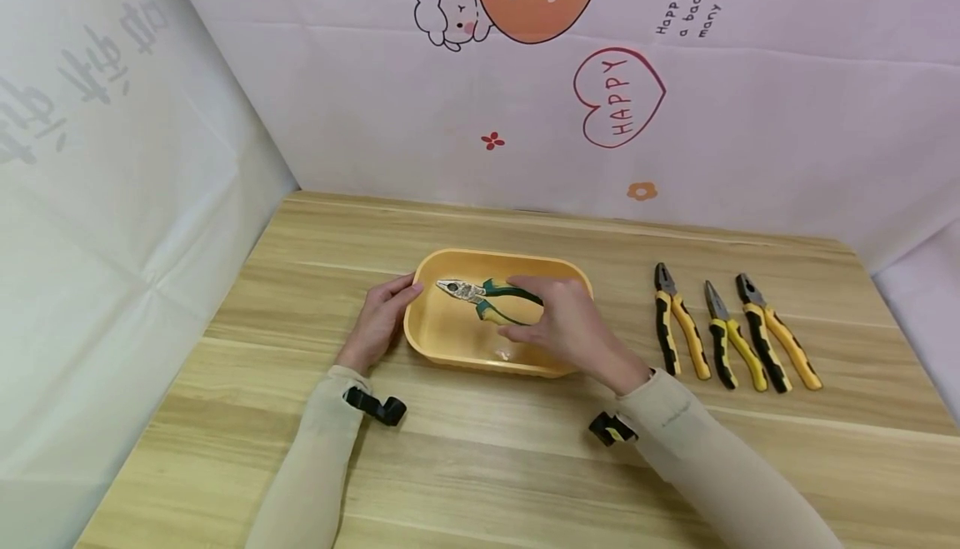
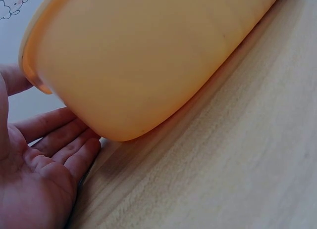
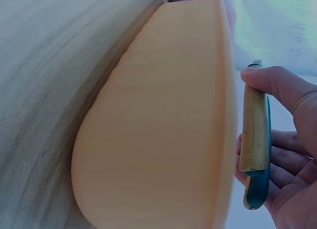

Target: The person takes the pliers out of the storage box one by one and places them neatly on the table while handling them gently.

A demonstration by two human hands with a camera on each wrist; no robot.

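A yellow plastic tub point(image 1: 427, 341) stands on the wooden table. My left hand point(image 1: 378, 322) holds its left end, thumb over the rim and fingers against the outer wall point(image 2: 124, 80). Above the tub, my right hand point(image 1: 566, 324) grips combination pliers point(image 1: 461, 289) by their green and yellow handles, with the worn metal head pointing left. The right wrist view has the pliers point(image 3: 255, 130) just above the rim, thumb on one side and fingers on the other. The handle ends are partly hidden by the hand in the head view.
Right of the tub lie three pliers with black and yellow handles: one pair point(image 1: 664, 328), a needle-nose pair point(image 1: 717, 303) and another blunt-nosed pair point(image 1: 757, 332). A printed white cloth point(image 1: 360, 99) hangs behind the table point(image 1: 480, 466), another at the left.
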